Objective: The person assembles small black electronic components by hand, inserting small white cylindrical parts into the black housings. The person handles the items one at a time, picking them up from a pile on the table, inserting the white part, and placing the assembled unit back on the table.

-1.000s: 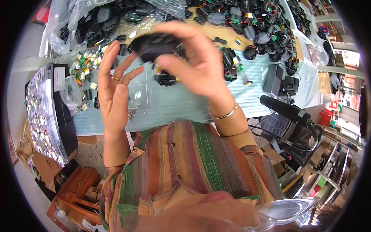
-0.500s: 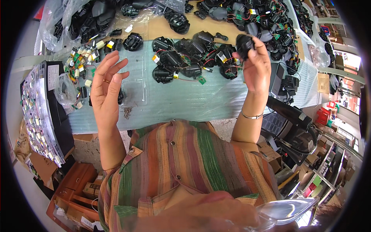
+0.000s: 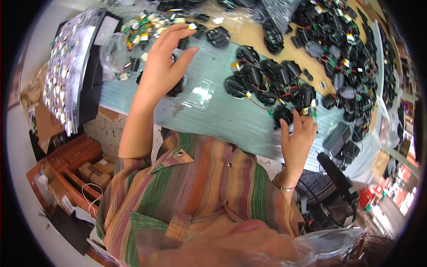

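Note:
My left hand (image 3: 162,71) is open over the left part of the table, thumb spread from the stretched fingers. A black plastic part (image 3: 177,89) lies partly hidden beneath it. Beyond the fingertips is a black rounded housing (image 3: 218,37). My right hand (image 3: 299,135) is low over the mat, its fingers apart. A black housing (image 3: 283,114) rests right at its thumb and fingertips; whether they touch cannot be made out. That housing adjoins a cluster of black housings (image 3: 253,75) with red wires, small yellow-and-white batteries and green circuit boards.
A pale green foam mat (image 3: 222,120) covers the table. Small batteries and boards (image 3: 149,26) are heaped at the far left, beside a clear bag (image 3: 113,55) and an upright board (image 3: 66,71) full of small parts. More black housings (image 3: 342,58) are piled at right. A black padded bar (image 3: 336,175) stands at the table's right edge.
My right hand has come down toward me with the black housing, which now lies on the mat, the fingers spread beside it. My left hand stays open. The whole view has turned.

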Tool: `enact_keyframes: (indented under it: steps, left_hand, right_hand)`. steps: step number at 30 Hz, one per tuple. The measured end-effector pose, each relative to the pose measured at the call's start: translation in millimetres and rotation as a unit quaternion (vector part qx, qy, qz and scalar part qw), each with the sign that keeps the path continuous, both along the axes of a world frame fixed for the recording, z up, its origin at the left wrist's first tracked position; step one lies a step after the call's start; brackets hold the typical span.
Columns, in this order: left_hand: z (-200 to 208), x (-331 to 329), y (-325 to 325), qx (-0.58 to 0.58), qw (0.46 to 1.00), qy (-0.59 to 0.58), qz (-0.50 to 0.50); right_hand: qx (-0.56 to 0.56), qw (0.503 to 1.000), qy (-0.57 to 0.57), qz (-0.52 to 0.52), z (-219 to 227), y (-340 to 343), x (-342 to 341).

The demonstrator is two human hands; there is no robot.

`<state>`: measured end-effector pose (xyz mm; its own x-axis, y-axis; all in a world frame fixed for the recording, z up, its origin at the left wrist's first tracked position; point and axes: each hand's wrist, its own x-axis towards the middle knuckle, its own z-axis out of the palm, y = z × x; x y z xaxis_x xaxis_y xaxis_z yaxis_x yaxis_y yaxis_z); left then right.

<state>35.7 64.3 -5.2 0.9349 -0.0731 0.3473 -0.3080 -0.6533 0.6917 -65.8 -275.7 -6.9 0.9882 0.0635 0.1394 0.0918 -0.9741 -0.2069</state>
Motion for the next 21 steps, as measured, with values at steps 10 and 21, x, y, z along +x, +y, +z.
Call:
enact_keyframes:
  steps: [10,21]
  left_hand:
    - [-23,38,-20,0.249,0.962,-0.073,-0.08]
    - [-23,58,-9,0.185,0.969,0.009,-0.161]
  right_hand:
    - [0.145,0.989,-0.015,0.037,18,10,16]
    - [0.185,0.945,-0.006,0.271,32,70,50]
